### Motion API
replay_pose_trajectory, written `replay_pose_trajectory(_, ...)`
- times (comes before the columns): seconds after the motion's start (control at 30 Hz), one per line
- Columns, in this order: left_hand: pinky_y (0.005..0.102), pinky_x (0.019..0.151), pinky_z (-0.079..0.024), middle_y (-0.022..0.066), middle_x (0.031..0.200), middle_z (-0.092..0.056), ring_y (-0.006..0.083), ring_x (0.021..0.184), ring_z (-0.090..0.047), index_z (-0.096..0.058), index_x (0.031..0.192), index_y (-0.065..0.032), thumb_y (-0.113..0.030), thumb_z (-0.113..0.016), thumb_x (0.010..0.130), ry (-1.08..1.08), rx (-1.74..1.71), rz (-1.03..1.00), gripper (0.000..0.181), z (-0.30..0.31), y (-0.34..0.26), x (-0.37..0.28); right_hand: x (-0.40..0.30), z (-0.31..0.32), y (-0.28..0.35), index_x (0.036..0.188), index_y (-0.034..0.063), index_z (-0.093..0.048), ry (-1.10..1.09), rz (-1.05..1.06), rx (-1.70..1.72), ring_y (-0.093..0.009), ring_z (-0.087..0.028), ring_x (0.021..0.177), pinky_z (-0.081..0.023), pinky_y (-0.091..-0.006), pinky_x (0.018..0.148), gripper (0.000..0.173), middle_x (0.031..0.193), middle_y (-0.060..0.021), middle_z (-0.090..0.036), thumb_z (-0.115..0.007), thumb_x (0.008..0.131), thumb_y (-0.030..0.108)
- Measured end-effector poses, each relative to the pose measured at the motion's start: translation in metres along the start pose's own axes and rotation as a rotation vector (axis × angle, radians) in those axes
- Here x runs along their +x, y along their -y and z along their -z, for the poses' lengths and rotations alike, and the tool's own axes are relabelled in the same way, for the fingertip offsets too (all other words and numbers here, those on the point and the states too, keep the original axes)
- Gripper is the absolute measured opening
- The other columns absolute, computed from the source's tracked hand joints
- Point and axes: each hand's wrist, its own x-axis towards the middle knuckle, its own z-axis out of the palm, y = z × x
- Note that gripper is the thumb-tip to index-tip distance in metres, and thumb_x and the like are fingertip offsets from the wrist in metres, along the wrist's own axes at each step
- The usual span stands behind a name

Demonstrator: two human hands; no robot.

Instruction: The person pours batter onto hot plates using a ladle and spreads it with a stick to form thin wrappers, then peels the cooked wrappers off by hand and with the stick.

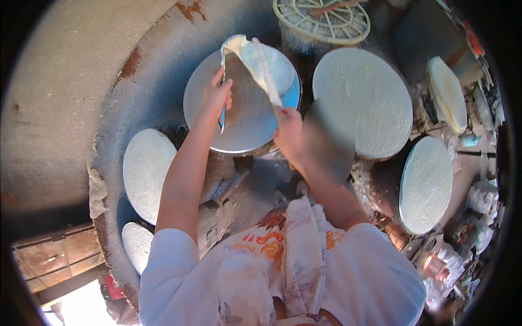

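A round metal griddle (240, 136) lies before me, its bare surface brownish in the middle. Above it a thin, pale, limp sheet (261, 67), like a crepe or dough sheet, is raised and hangs in a curve. My right hand (288, 124) grips a long stick (267, 79), and the sheet hangs against its far part. My left hand (218, 91) is closed round a slim metal tool (222, 120), perhaps a knife or spatula; its upper end meets the sheet's left edge. Part of the sheet still lies over the griddle's far right side. A blurred patch covers part of my right forearm.
More round surfaces coated in white surround me: a large one (363, 102) to the right, others (426, 185) (448, 95) farther right, and two (149, 175) (138, 246) at left. A ribbed round plastic lid or basket (322, 22) stands behind. A curved sooty wall (134, 106) rises at left.
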Motion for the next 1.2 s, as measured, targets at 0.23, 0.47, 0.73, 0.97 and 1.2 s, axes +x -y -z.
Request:
replay_pose_trajectory(0.23,0.029,0.038,-0.037,-0.0009,0.053,-0.041,0.01,0.041,-0.042,-0.037,0.148,-0.0185,-0.015,-0.057,0.095,-0.186,0.25,-0.023,0.058,0.072,0.011,-0.027,0.019,-0.014,-0.006,0.109,0.0034,-0.067,0.188,-0.173,0.37,-0.032,-0.061,0.101,-0.049,-0.0405,0.091,0.036,0.111,-0.0112,-0.065,-0.062,0.074,0.003)
replay_pose_trajectory(0.47,0.0203,0.038,-0.032,-0.004,0.062,-0.04,0.0051,0.045,-0.037,-0.043,0.14,-0.025,-0.018,-0.055,0.098,-0.132,-0.621,0.131,0.045,0.09,0.025,-0.078,0.061,0.012,0.036,0.108,0.0092,-0.069,0.059,0.395,-0.056,-0.034,-0.057,0.098,-0.049,-0.0407,0.087,0.044,0.108,-0.0074,-0.066,-0.063,0.065,-0.001)
replay_pose_trajectory(0.73,0.0204,0.035,-0.03,-0.0038,0.061,-0.034,0.0056,0.042,-0.033,-0.057,0.104,-0.0202,-0.029,-0.045,0.103,0.214,-1.481,0.057,0.015,0.063,0.018,-0.109,0.088,-0.019,0.022,0.109,0.0089,-0.067,0.237,0.422,-0.094,-0.034,-0.058,0.096,-0.051,-0.042,0.081,0.043,0.112,-0.0084,-0.063,-0.062,0.068,-0.001)
replay_pose_trajectory(0.97,0.0163,0.036,-0.029,-0.0043,0.064,-0.032,0.0024,0.045,-0.032,-0.041,0.141,-0.0275,-0.021,-0.043,0.104,-0.077,-1.234,-0.222,0.038,0.01,-0.004,-0.151,0.114,0.0,0.035,0.107,0.0092,-0.069,0.496,0.801,0.131,-0.032,-0.057,0.097,-0.051,-0.0384,0.081,0.042,0.106,-0.0077,-0.064,-0.06,0.068,-0.002)
replay_pose_trajectory(1.2,0.0166,0.038,-0.028,-0.0046,0.065,-0.035,0.002,0.046,-0.033,-0.032,0.147,-0.0242,-0.02,-0.044,0.103,-0.453,-0.746,-0.193,0.047,-0.037,-0.034,-0.152,0.185,0.008,0.018,0.102,0.0097,-0.07,0.535,0.678,0.081,-0.031,-0.058,0.099,-0.05,-0.0391,0.083,0.032,0.098,-0.0066,-0.065,-0.061,0.072,0.002)
